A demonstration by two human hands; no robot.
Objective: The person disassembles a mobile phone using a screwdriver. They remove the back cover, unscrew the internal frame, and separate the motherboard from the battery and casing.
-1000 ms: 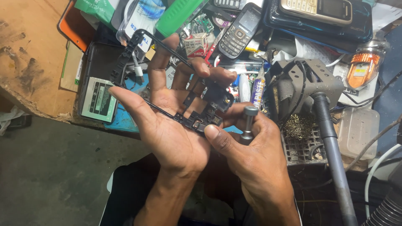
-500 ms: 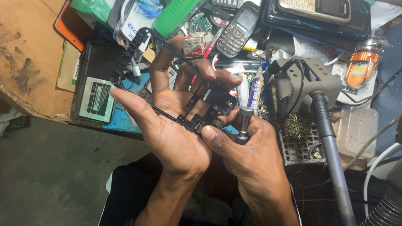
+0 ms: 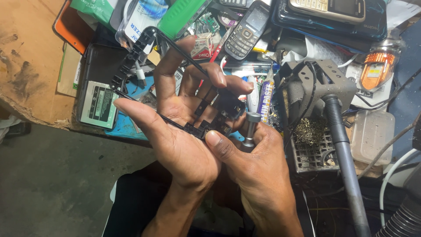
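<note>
Cluttered repair bench (image 3: 30, 57) — worn brown top, scuffed at the left edge.

On it: a grey phone battery (image 3: 98, 104) on a blue mat (image 3: 127, 125), an orange-edged case (image 3: 70, 33), a green plastic piece (image 3: 182, 16), a dark keypad phone (image 3: 245, 30), a pale keypad phone (image 3: 326, 6) on a black case, a glue tube (image 3: 265, 94), a grey metal stand (image 3: 324, 83) — beside it a tray of brass wool (image 3: 311, 136), an orange lamp (image 3: 377, 66), a clear plastic box (image 3: 372, 134).
</note>
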